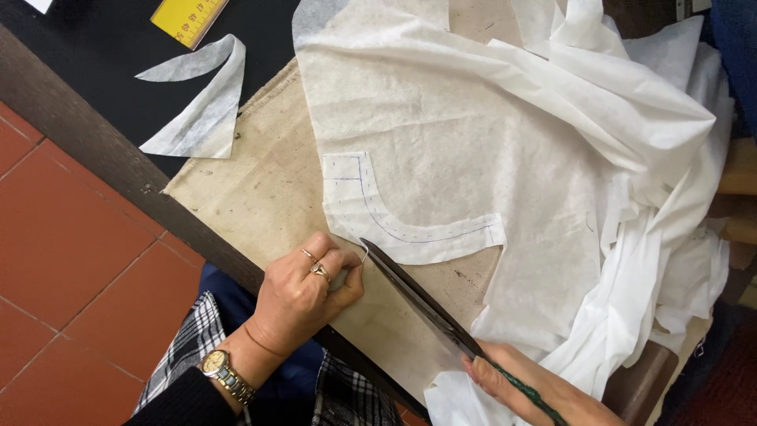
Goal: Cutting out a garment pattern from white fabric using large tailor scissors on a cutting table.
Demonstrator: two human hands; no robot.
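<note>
Left hand [303, 296] pinching white fabric [441, 150] edge, right hand [520, 386] closed around scissors [422, 304] cutting beside it

A sewing workshop: cutting table [260, 189], marked interfacing [473, 142], scissors [426, 304], yellow ruler [189, 17].

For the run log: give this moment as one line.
left hand: pinches white fabric piece | right hand: holds scissors, blades at fabric edge | surface: burlap-covered table

Red tile floor [71, 260], dark table edge [118, 162].
</note>
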